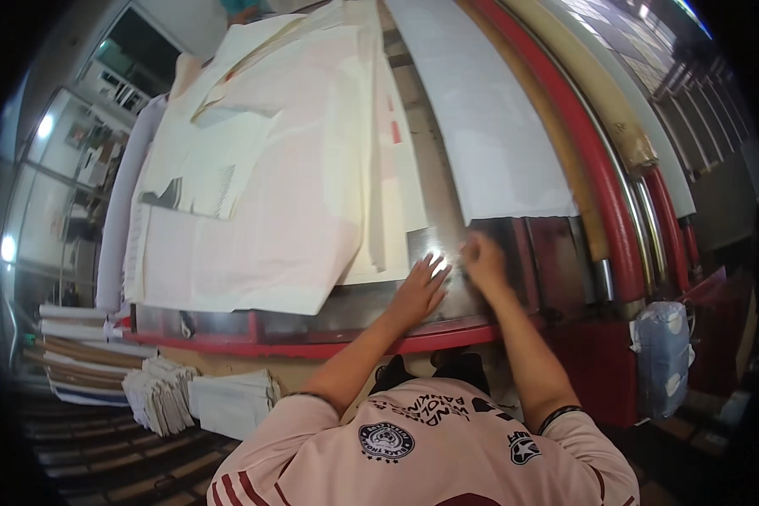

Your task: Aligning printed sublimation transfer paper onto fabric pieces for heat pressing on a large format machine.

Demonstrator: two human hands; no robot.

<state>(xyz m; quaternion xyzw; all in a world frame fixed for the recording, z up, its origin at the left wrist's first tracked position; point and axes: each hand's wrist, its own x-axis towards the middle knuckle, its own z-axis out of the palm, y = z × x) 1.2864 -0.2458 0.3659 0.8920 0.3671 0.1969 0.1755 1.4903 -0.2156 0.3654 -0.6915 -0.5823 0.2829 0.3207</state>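
Observation:
My left hand [421,295] lies with fingers outstretched on the dark shiny tabletop [379,302], close to the red front edge. Just to its right, my right hand [484,261] has its fingers curled together; whatever they may hold is too small and blurred to make out. Between the hands the surface shines with a bright glare [434,260]. Left of my hands spreads a pile of large pale paper sheets [286,219], with cut-out edges. Beyond my right hand, a long white sheet [501,135] ends just above the fingers.
Long red rolls [603,160] and a tan roll [594,51] run along the right side. A blue-and-white wrapped pack [662,358] sits at the lower right. Folded bundles [160,392] and stacked rolls [84,354] stand lower left. A teal-clothed person [241,8] is partly visible at the top.

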